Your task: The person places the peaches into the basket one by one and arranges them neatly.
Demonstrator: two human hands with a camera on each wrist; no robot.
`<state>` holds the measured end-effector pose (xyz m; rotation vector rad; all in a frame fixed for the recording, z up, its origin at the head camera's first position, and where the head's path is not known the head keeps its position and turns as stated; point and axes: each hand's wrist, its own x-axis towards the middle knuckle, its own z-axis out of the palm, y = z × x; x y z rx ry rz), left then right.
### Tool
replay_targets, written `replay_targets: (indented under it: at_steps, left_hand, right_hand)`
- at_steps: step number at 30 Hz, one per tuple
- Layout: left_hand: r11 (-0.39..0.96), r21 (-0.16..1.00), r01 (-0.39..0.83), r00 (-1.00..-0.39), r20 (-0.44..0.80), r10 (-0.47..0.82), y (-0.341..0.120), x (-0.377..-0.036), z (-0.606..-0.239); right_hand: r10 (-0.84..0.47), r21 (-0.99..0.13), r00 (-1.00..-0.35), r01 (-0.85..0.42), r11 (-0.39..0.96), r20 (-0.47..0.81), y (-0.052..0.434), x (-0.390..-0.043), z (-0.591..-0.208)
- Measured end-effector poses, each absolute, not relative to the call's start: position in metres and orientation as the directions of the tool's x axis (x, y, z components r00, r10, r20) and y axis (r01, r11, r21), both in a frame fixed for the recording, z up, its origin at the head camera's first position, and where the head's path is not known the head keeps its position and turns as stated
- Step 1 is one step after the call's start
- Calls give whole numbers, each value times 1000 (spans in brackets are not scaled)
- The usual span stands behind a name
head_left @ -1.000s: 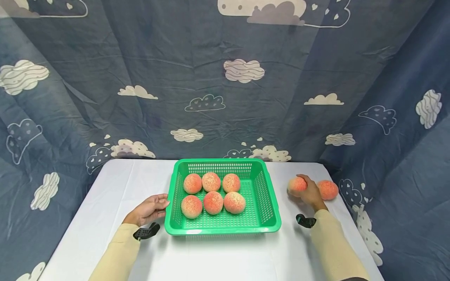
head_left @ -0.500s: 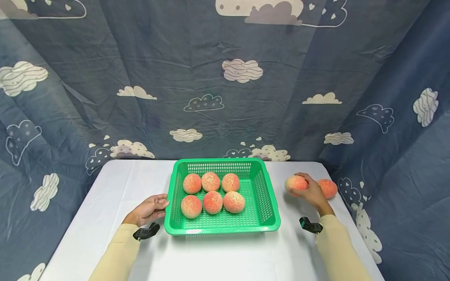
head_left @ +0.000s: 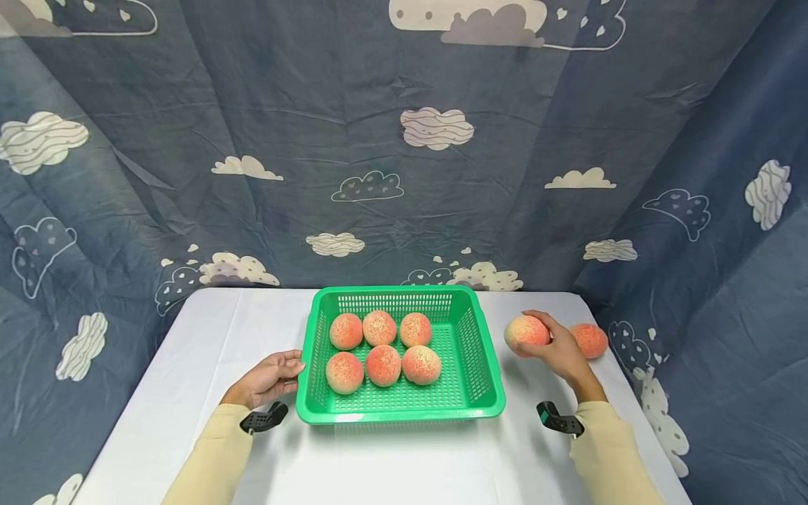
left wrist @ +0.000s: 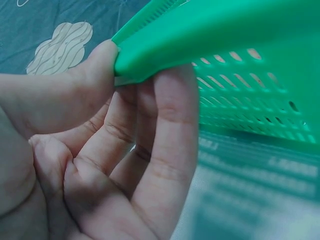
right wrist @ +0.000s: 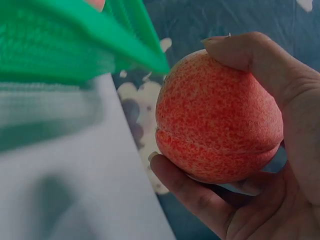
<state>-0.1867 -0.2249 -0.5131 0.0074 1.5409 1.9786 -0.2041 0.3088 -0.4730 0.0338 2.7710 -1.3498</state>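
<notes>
A green plastic basket (head_left: 391, 414) stands mid-table with several peaches inside, in two rows toward its left; one of them is a peach (head_left: 383, 365) in the front row. My left hand (head_left: 270, 377) pinches the basket's left rim, thumb on top and fingers beneath, as the left wrist view shows at the rim (left wrist: 150, 55). To the right of the basket, my right hand (head_left: 562, 351) grips a peach (head_left: 525, 332) between thumb and fingers. That speckled red peach (right wrist: 220, 120) fills the right wrist view, apart from the basket.
Another peach (head_left: 590, 341) lies on the white table (head_left: 404, 463) near its right edge, beyond my right hand. A dark blue cloud-print curtain (head_left: 353, 105) hangs behind the table and along both sides. Each wrist wears a black strap device.
My right hand has moved slightly left with its peach, away from the peach at the right edge. The left hand and the basket have stayed in place.
</notes>
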Motion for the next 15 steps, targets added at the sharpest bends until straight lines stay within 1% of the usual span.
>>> replay_targets:
  at_steps: [5,10,15]
  left_hand:
    - [-125,878,-463,-809,-360,465,-225,-186,-513]
    - [-124,880,-459,-809,-355,469,-225,-187,-513]
    - [-123,878,-464,-809,-363,463,-225,-187,-514]
  right_hand:
    - [-29,-827,-999,-1,563,-18,294,-197,-465]
    - [-34,-825,-999,-21,565,3,278,-192,-462]
    - [-82,-823,-996,-82,561,44,262,-188,-461]
